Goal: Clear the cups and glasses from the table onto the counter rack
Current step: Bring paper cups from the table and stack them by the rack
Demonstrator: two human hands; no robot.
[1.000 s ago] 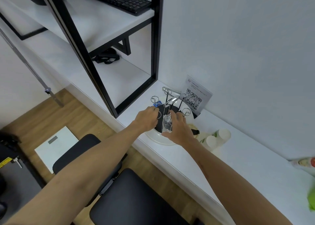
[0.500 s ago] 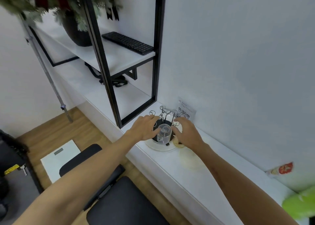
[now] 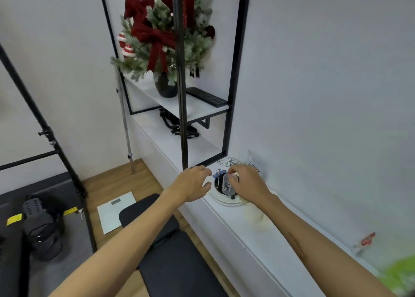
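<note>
Left hand has backed off the glass since the earlier frame and now sits just left of the rack, fingers loosely spread, holding nothing. Camera view has also tilted up: the small decorated tree on the upper shelf is now fully in frame.

Right hand is over the rack, fingertips pinched on the top of the clear glass. Glass is upside down on one of the rack's wire pegs, over the dark centre of the round white base. Whether it is fully seated on the peg, cannot tell; too blurred.

Rack sits on the white counter, near the wall, just right of the black shelf frame. Other looped wire pegs stick up bare behind the glass. QR-code sign stands just behind the rack, partly hidden by the right hand.

Keyboard lies on the upper shelf beside the tree's pot. Black stools stand below the counter edge, a white scale on the wood floor to their left.
</note>
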